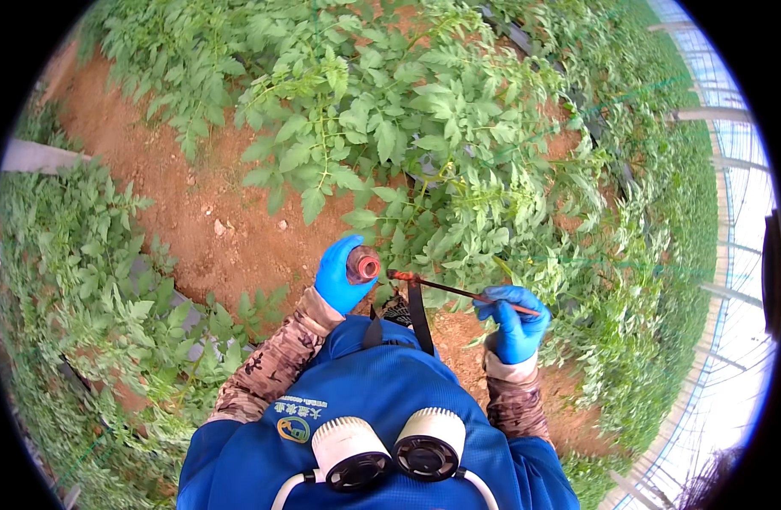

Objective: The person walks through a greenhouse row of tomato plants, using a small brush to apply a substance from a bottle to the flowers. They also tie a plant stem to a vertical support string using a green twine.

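Observation:
My left hand (344, 274), in a blue glove, is closed around a small bottle (363, 264) whose open red-rimmed mouth faces the camera. In my right hand (513, 319), also blue-gloved, is the handle of a thin brush (451, 289). Its red-stained head points left and lies just right of the bottle's mouth, apart from it. Tomato plants (390, 127) with green leaves stand beyond both hands. A yellow flower shows among the leaves above the brush.
Reddish soil (231, 223) runs between the plant rows. More tomato plants (78, 242) grow at the left. A white two-headed neck fan (390, 449) hangs over my blue garment. Dark straps (418, 315) hang at the waist. Greenhouse framing (734, 166) curves along the right.

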{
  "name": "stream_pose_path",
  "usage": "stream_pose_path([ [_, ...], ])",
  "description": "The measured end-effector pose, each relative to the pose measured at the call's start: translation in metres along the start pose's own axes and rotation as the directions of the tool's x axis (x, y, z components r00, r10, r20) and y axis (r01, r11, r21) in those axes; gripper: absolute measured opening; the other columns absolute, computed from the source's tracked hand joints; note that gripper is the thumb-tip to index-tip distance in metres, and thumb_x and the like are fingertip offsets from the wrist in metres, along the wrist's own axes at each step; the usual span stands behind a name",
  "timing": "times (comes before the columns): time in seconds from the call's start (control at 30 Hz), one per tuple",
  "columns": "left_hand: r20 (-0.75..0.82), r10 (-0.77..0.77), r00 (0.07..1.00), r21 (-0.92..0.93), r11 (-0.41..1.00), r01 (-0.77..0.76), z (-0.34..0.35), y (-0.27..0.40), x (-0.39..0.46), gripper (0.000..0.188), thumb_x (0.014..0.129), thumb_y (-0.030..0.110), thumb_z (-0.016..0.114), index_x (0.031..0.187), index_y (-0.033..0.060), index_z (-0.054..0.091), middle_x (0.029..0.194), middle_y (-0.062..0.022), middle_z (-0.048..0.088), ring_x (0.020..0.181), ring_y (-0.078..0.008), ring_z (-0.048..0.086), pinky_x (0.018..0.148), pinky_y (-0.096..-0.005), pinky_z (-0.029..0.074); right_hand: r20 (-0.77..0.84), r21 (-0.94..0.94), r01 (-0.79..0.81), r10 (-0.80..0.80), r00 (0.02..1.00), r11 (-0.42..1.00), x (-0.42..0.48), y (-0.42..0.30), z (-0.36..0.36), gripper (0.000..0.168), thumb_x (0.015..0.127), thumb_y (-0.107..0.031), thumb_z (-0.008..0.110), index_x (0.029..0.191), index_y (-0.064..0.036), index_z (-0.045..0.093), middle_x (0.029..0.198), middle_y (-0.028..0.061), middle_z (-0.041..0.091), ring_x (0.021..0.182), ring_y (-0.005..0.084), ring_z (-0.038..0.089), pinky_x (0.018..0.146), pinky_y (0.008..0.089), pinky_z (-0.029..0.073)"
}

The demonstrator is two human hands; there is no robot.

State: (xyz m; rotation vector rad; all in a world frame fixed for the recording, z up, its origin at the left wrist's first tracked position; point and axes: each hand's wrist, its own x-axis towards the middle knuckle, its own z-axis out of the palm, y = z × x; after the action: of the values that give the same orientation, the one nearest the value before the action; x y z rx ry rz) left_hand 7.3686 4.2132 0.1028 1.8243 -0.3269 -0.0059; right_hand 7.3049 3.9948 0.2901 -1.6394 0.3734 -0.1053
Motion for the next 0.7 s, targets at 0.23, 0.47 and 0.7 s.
stream_pose_path([
  [0.23,0.063,0.108,0.992,0.066,0.991,-0.113,0.026,0.019,0.006,0.063,0.059,0.011,0.079,0.113,0.0014,0.050,0.109,-0.0184,0.054,0.099,-0.0350,0.053,0.086,-0.0396,0.045,0.187,-0.215,0.078,-0.038,0.982,0.973,-0.012,0.011,0.003,0.017,0.082,-0.002,0.053,0.096,0.004,0.061,0.089,0.0141,0.064,0.080,0.0171,0.063,0.071,0.0258,0.048],
  [0.47,0.121,-0.057,0.991,0.009,0.998,0.057,0.042,0.019,-0.024,0.068,0.061,0.011,0.079,0.119,0.0017,0.045,0.117,-0.0164,0.050,0.105,-0.0306,0.052,0.090,-0.0375,0.044,0.124,-0.332,0.184,-0.151,0.981,0.925,-0.009,0.094,-0.047,0.048,0.076,-0.010,0.064,0.120,-0.001,0.047,0.107,0.0161,0.056,0.089,0.0256,0.058,0.077,0.0335,0.047],
  [0.7,0.141,-0.182,0.973,0.020,0.983,0.181,0.060,0.019,-0.050,0.071,0.064,0.008,0.078,0.123,0.0020,0.040,0.122,-0.0139,0.046,0.109,-0.0264,0.049,0.092,-0.0352,0.044,-0.667,-0.495,-0.383,-0.057,0.743,0.780,0.077,0.234,-0.196,0.034,0.069,-0.007,0.062,0.100,-0.002,0.051,0.073,0.0117,0.059,0.065,0.0274,0.058,0.064,0.0372,0.047],
])
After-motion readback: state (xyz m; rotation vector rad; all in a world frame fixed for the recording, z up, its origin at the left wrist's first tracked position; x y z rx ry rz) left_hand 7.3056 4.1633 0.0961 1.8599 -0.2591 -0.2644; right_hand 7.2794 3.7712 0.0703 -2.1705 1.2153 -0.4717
